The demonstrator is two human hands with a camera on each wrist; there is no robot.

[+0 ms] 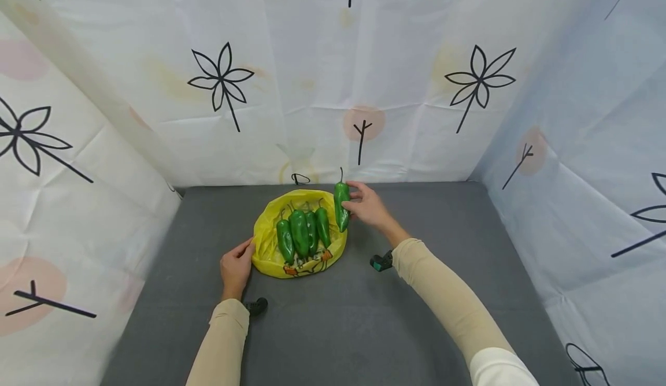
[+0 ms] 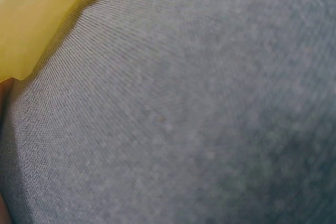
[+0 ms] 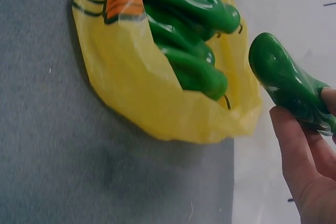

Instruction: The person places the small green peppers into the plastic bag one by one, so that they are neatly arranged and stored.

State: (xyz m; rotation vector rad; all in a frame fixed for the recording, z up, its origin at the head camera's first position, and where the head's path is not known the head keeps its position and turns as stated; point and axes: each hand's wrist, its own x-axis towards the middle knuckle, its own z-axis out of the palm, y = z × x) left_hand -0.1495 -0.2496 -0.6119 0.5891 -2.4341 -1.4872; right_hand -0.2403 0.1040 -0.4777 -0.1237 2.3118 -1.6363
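A yellow plastic bag point(image 1: 266, 259) lies with its mouth spread wide, its rim rolled into a round shape, with several green peppers point(image 1: 299, 233) side by side inside. My left hand point(image 1: 236, 268) pinches the bag's left edge between thumb and fingers; in the left wrist view only a corner of the bag and a sliver of finger show. Above the bag's right rim, my right hand point(image 1: 370, 207) holds another green pepper point(image 1: 341, 201) upright, stem at the top. The right wrist view shows this pepper's smooth rounded end point(image 3: 270, 59) beyond the fingertips, beside the bag.
A dark grey table point(image 1: 322, 328) bears the bag, which sits near its back edge. White fabric walls point(image 1: 312, 39) with printed plants rise at the back and both sides. Dark wrist straps point(image 1: 381, 261) are on both wrists.
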